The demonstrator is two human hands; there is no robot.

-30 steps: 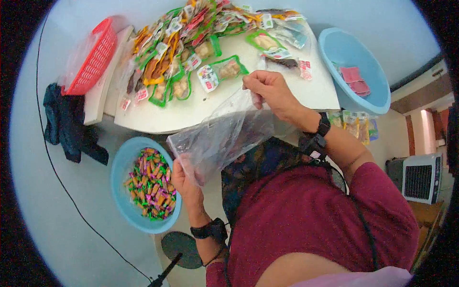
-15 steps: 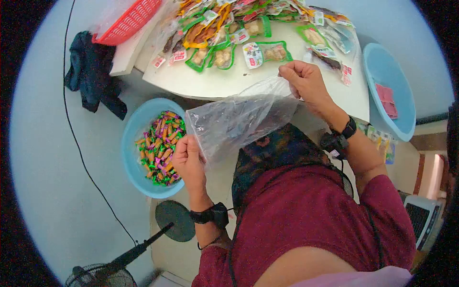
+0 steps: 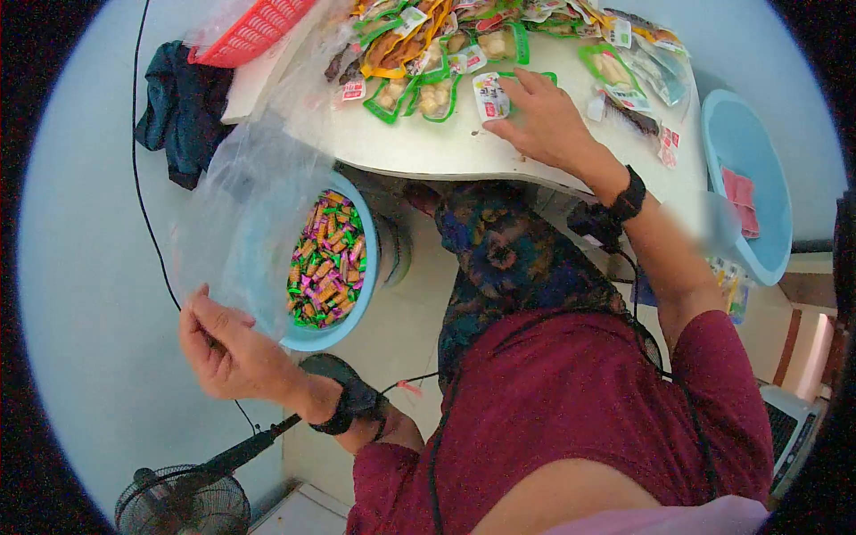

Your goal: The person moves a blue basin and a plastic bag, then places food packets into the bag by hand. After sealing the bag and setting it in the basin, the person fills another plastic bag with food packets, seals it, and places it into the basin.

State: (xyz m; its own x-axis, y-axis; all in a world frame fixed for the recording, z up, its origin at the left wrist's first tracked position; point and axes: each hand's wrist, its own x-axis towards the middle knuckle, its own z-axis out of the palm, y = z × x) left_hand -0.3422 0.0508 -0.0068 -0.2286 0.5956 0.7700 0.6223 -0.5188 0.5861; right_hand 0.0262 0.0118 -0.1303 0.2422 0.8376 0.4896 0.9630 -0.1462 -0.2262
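Note:
My left hand (image 3: 227, 348), at the lower left, has its fingers closed on the lower edge of a large clear plastic bag (image 3: 259, 187). The bag spreads upward, partly in front of a blue basin (image 3: 364, 285) of small wrapped snacks (image 3: 332, 259). On the white table (image 3: 401, 152), my right hand (image 3: 546, 120) reaches over a green-edged food packet with a white label (image 3: 491, 96). Its fingers are spread on the packet, which they partly hide. More green-edged packets (image 3: 437, 96) lie to the left of that hand.
A heap of packets (image 3: 406, 40) covers the table's back. At the right is a blue basin (image 3: 776, 178) with a pink cloth (image 3: 740, 201). A red basket (image 3: 254, 34) and dark cloth (image 3: 187, 107) are upper left; a fan (image 3: 183, 506) is lower left.
My right hand has let go of the bag and moved left onto a packet on the table. My left hand has moved left and down with the bag, which now hangs over the snack basin.

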